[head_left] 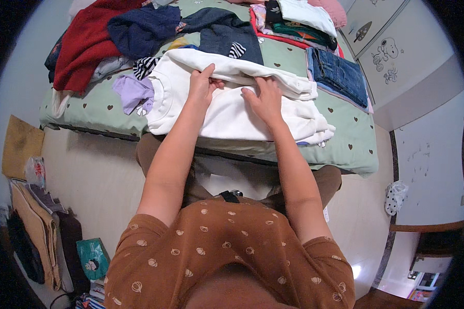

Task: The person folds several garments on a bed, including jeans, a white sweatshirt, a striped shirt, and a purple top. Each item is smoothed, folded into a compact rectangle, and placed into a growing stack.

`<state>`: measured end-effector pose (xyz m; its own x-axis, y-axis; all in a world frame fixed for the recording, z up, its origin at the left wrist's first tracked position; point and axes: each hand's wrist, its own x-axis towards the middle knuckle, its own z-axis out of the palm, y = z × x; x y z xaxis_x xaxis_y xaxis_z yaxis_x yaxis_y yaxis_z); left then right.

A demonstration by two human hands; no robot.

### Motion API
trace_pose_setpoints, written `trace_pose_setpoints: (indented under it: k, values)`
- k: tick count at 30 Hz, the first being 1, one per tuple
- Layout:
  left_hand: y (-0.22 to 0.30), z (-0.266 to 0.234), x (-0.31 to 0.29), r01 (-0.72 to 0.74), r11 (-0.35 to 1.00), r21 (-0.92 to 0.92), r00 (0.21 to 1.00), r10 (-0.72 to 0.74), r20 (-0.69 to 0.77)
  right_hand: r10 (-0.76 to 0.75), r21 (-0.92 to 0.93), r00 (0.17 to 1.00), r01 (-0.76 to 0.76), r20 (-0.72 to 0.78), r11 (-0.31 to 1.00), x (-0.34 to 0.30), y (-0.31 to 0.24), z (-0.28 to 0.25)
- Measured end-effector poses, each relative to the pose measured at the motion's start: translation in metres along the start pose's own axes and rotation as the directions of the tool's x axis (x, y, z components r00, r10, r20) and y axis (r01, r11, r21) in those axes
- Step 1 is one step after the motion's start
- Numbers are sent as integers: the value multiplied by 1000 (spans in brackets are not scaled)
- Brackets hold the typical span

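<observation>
A white long-sleeved sweatshirt (221,116) lies sideways along the near edge of the bed, its ribbed collar to the left and cuffs to the right. My left hand (205,87) is closed on its upper layer, thumb up and fingers curled into the fold. Further right, my right hand (265,100) has its fingers hooked at the same folded layer, gripping the cloth, with the thumb held lower. Part of the fingers is hidden in the fabric. At the collar bunches a lilac cloth (134,92).
Heaped at the back left are a red garment (85,49) and a navy one (144,31). Dark jeans (227,38) lie behind the sweatshirt. Folded jeans (340,77) and a stack of folded clothes (304,26) sit at the right. Bags stand on the floor, left.
</observation>
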<state>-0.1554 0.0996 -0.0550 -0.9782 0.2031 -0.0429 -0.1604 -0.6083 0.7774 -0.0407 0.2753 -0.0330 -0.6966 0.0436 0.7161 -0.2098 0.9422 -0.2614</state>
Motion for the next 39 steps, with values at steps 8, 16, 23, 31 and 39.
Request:
trace_pose_setpoints:
  k: [8, 16, 23, 31, 39]
  values:
    - [-4, -4, 0, -23, 1000, -21, 1000, 23, -1, 386, 394, 872, -482, 300, 783, 33, 7, 33]
    - [4, 8, -9, -17, 987, -161, 1000, 14, -21, 560, 849, 782, -470, 274, 242, 16, -48, 23]
    - [-8, 5, -3, -65, 998, 5, 986, 65, -156, 360, 406, 919, -395, 162, 824, -30, -51, -11]
    - [-2, 5, -4, -65, 998, 19, 991, 67, -117, -16, 126, 988, 35, -152, 991, 11, -33, -37]
    - [-1, 5, -1, -53, 998, 28, 993, 55, -103, 177, 6, 906, -194, 385, 981, -9, 36, -25]
